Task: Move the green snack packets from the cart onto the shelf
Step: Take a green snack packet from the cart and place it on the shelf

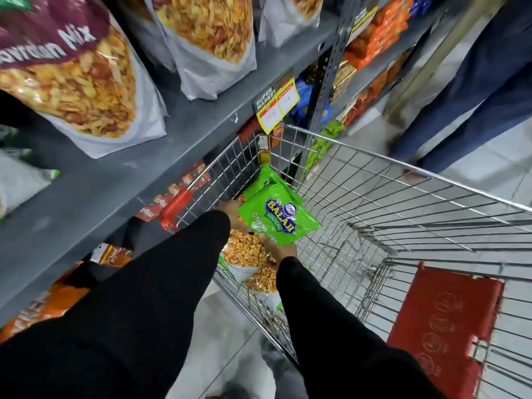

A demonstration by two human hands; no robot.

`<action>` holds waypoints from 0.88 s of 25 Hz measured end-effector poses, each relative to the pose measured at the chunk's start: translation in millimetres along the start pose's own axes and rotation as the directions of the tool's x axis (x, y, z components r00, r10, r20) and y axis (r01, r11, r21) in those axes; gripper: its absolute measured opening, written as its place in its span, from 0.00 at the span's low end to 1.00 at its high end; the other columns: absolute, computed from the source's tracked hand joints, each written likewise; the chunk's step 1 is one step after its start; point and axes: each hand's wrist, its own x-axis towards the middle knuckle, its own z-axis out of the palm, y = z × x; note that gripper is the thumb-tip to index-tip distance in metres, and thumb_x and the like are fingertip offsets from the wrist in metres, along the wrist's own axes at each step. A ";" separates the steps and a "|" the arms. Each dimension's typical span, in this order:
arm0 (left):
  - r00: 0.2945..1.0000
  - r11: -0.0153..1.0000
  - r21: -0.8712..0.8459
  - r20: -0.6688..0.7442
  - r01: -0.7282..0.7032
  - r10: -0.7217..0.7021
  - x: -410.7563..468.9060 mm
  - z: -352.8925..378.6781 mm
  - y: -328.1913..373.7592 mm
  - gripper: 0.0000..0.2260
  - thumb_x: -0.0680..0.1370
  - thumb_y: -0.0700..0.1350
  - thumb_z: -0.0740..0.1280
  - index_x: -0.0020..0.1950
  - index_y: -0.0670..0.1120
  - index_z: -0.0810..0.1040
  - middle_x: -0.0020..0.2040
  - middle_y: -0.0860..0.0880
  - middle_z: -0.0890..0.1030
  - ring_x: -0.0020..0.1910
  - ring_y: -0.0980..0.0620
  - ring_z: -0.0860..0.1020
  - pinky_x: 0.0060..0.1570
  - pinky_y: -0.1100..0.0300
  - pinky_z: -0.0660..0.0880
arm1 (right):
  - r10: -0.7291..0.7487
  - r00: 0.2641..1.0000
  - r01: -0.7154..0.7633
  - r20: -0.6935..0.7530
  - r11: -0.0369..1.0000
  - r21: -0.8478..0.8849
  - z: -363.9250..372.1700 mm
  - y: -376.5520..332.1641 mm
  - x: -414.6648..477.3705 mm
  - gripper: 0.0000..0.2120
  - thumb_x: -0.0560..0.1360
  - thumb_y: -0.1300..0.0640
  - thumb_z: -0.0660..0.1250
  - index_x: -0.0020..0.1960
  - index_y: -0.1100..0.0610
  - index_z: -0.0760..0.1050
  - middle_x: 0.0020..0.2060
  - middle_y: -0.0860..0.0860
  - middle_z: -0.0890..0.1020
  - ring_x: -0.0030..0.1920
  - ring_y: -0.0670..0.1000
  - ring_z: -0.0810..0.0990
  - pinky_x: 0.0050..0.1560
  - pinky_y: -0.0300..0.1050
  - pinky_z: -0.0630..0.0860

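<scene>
Inside the wire cart [374, 180], glossy green snack packets [277, 217] sit stacked in its near-left corner, gripped between the left hand [230, 211] and right hand [277, 249]. Crinkly clear bags of yellow mix [244, 249] lie underneath. Grey metal shelf [187, 122] alongside.

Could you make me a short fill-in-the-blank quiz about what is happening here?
1. Both hands reach into a wire ____.
2. The packet held by the right hand is coloured ____.
3. The person's sleeves are ____.
4. The cart's corner bumper is ____.

Missing words: cart; green; black; red.
</scene>
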 end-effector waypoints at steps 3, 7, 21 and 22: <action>0.993 0.993 -0.100 -0.111 -0.059 0.048 -33.4 -25.4 24.0 0.27 0.64 0.40 0.77 0.61 0.37 0.75 0.61 0.38 0.79 0.61 0.41 0.77 0.59 0.52 0.74 | -0.114 0.993 0.115 -0.041 0.993 0.021 -3.6 -23.2 -18.9 0.23 0.65 0.61 0.75 0.58 0.61 0.73 0.49 0.54 0.77 0.52 0.54 0.75 0.52 0.52 0.75; 0.945 0.973 -0.162 -0.308 -0.163 0.107 -90.4 -63.0 55.0 0.23 0.67 0.45 0.75 0.61 0.41 0.77 0.60 0.40 0.80 0.59 0.44 0.78 0.56 0.55 0.74 | -0.329 0.944 0.329 0.009 0.944 -0.019 -10.7 -77.9 -58.1 0.27 0.59 0.61 0.78 0.56 0.59 0.74 0.42 0.54 0.80 0.44 0.52 0.78 0.48 0.47 0.76; 0.543 0.814 -0.470 -0.806 -0.342 -0.236 -358.5 -189.7 -109.0 0.22 0.67 0.41 0.76 0.59 0.40 0.77 0.56 0.39 0.82 0.54 0.43 0.80 0.52 0.55 0.76 | -0.628 0.494 0.841 0.602 0.521 -0.146 215.9 -140.8 -257.1 0.30 0.55 0.55 0.80 0.55 0.58 0.76 0.49 0.55 0.84 0.51 0.54 0.82 0.61 0.60 0.75; 0.512 0.812 -0.489 -0.810 -0.319 -0.287 -377.6 -188.4 -136.0 0.22 0.67 0.41 0.76 0.59 0.40 0.77 0.55 0.39 0.82 0.54 0.44 0.81 0.51 0.56 0.76 | -0.590 0.482 0.842 0.648 0.517 -0.155 241.5 -124.3 -283.8 0.31 0.54 0.53 0.80 0.54 0.58 0.76 0.52 0.58 0.83 0.53 0.57 0.81 0.61 0.61 0.75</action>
